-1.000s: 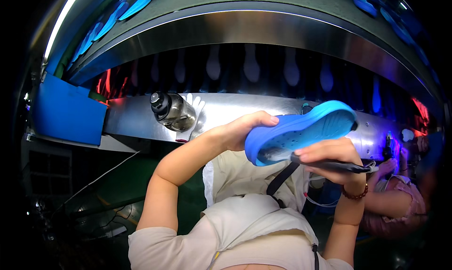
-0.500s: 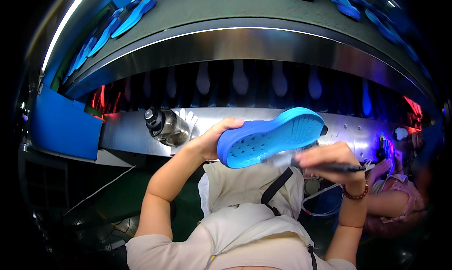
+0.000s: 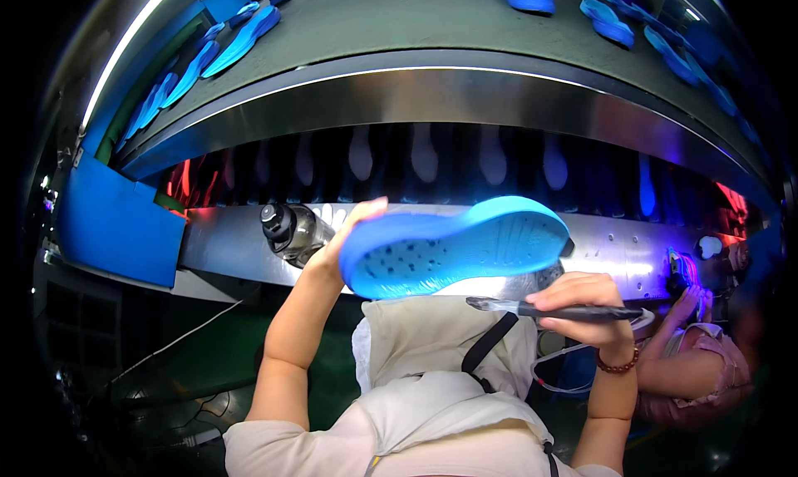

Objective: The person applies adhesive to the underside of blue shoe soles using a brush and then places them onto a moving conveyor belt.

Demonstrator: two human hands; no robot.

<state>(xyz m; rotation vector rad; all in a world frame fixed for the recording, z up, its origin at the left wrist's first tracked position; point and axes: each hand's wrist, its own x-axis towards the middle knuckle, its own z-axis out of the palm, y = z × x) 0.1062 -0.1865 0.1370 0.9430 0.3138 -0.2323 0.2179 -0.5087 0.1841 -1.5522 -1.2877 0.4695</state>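
A blue shoe sole (image 3: 457,253), lighter blue inside with small holes at its left end, is held up in front of me. My left hand (image 3: 349,232) grips its left end, the fingers partly hidden behind it. Closed around a brush (image 3: 532,309) with a dark handle and a pale wet-looking tip is my right hand (image 3: 586,298). A thin white tube shows at the handle's far end. The brush tip lies just below the sole's near edge, apart from it.
Behind the sole runs a metal ledge (image 3: 224,238) with a dark bottle (image 3: 295,232) and a white glove. Above it, a green belt (image 3: 399,28) carries several blue soles (image 3: 243,41). At right, another person's hands (image 3: 686,302) work close by.
The sole has shifted left with my left hand and looks slightly blurred. My right hand has lowered a little, and the brush tip has come away from the sole's edge.
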